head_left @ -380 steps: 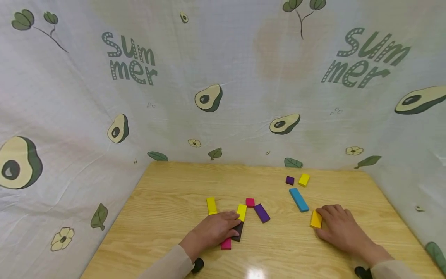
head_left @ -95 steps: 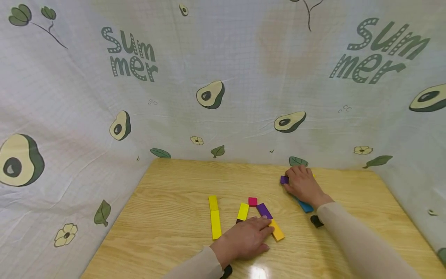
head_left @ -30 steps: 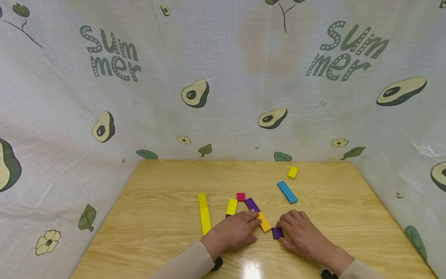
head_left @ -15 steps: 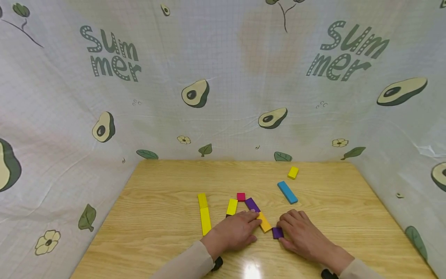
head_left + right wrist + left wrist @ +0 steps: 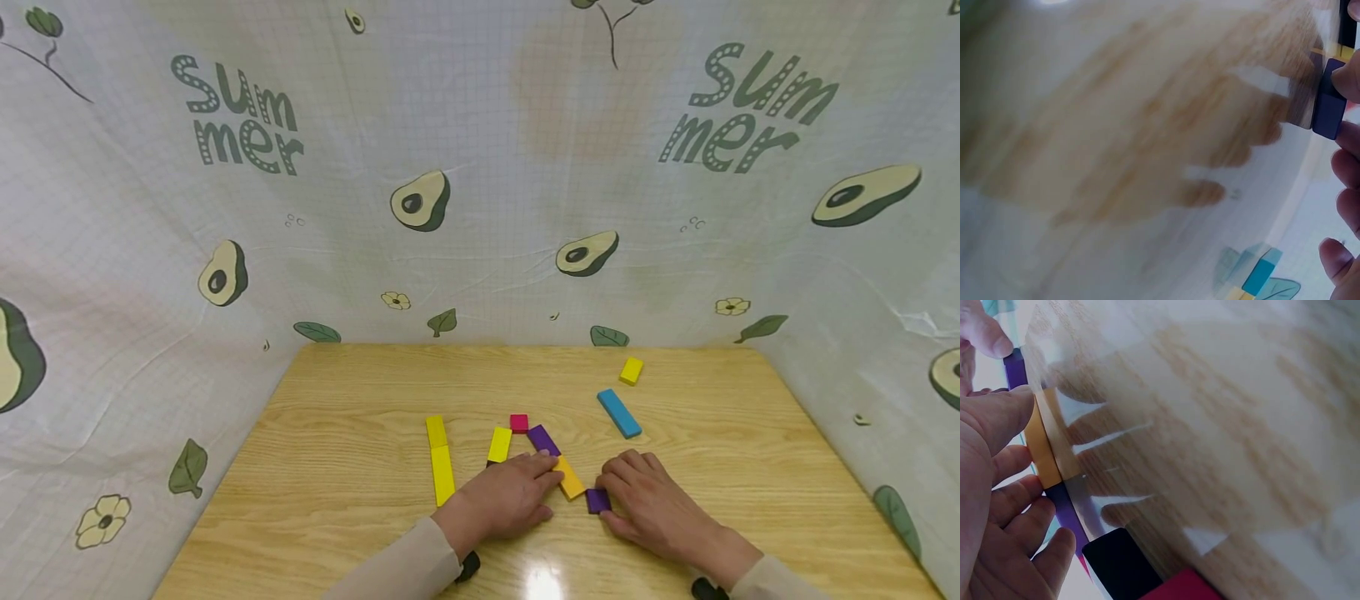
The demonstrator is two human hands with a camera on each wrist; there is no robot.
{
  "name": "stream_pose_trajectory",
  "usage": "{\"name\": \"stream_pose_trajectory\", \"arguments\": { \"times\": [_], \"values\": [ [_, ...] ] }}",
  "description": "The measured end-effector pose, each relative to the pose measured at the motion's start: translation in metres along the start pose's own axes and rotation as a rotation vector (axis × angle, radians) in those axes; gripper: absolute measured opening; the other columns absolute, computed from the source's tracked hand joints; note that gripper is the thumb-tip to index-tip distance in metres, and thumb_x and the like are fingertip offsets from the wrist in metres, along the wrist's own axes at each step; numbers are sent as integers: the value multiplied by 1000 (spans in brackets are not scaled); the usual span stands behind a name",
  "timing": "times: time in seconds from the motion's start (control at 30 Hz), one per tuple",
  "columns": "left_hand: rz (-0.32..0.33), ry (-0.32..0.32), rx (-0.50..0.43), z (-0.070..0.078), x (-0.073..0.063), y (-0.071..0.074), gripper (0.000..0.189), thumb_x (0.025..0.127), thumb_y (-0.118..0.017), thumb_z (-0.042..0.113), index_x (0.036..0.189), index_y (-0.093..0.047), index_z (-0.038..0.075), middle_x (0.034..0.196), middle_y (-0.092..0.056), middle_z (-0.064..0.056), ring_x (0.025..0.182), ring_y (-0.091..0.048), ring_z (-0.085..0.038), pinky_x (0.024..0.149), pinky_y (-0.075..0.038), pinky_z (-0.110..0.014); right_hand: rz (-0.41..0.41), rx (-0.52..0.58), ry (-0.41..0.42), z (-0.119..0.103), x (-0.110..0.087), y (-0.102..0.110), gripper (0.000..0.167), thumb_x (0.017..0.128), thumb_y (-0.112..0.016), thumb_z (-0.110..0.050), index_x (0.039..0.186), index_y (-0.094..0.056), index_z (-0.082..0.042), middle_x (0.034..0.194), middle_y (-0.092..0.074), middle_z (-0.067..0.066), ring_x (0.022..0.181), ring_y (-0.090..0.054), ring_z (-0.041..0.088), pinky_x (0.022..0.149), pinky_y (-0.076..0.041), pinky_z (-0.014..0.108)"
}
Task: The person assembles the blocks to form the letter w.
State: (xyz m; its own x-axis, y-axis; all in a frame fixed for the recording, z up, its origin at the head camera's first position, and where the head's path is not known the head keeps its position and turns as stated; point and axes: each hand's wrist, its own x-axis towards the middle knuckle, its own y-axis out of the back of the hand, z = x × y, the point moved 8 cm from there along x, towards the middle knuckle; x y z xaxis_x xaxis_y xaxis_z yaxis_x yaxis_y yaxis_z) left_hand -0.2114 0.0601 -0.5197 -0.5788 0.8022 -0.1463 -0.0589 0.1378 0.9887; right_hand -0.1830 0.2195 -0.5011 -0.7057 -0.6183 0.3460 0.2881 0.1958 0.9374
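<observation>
My right hand (image 5: 652, 504) pinches a small purple block (image 5: 598, 501) between thumb and fingers, flat on the table close to one end of an orange block (image 5: 570, 478). The left hand (image 5: 502, 496) lies low with fingertips on the orange block, near where it meets a longer purple block (image 5: 543, 440). These blocks form a slanting row, topped by a small pink block (image 5: 519, 424). Left of it is a yellow block (image 5: 499, 444). Mostly under the left hand in the head view, a black block (image 5: 1122, 562) and another pink block (image 5: 1188, 586) appear in the left wrist view.
Two yellow blocks, a shorter one (image 5: 436, 431) and a longer one (image 5: 442, 475), lie end to end on the left. A blue block (image 5: 619, 413) and a yellow block (image 5: 632, 371) are at the back right. Printed cloth (image 5: 480, 283) surrounds the wooden table (image 5: 360, 400).
Since 3.2 s ago my right hand has brought the small purple block from the back right to the orange block's end. Over the last second both hands stay still.
</observation>
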Motion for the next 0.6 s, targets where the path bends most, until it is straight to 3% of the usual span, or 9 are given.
{"name": "stream_pose_trajectory", "arguments": {
  "times": [0.6],
  "values": [
    [-8, 5, -33, -3, 1, -3, 58, 110, -51, 50, 161, -46, 22, 170, -37, 3, 156, -37, -13, 126, -36, -29, -6, 18, -29, 4, -1, -4, 30, 87, -83, -43, 107, -70, -25, 110, -61, -15, 105, -51, 9, 87, -43, 35]
  ]
}}
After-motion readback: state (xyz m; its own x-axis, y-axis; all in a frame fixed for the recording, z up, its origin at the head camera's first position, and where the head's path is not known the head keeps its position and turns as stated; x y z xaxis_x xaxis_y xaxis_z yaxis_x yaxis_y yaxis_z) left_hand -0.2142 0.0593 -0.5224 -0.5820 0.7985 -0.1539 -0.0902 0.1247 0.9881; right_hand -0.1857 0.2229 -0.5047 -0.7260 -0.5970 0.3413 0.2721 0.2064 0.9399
